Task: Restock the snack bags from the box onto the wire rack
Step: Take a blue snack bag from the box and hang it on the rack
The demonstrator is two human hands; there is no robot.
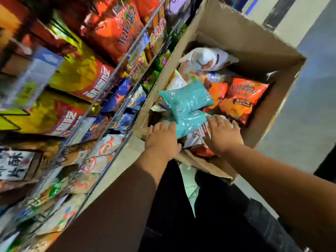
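An open cardboard box (pixel 258 42) stands on the floor at the right, holding several snack bags. Two teal bags (pixel 185 100) lie on top near its front, with an orange bag (pixel 243 100) and a white bag (pixel 207 60) behind them. My left hand (pixel 161 137) rests on the left side of the lower teal bag (pixel 190 124), at the box's front corner. My right hand (pixel 221 133) lies flat on that bag's right end and on a white bag (pixel 196 135) beneath it, fingers spread. The wire rack (pixel 116 73) fills the left, packed with bags.
The rack's wire shelves run diagonally and hold red, yellow, blue and green bags, blurred by motion. A torn front flap (pixel 205 164) of the box hangs toward my dark trousers. Grey floor (pixel 309 110) lies right of the box.
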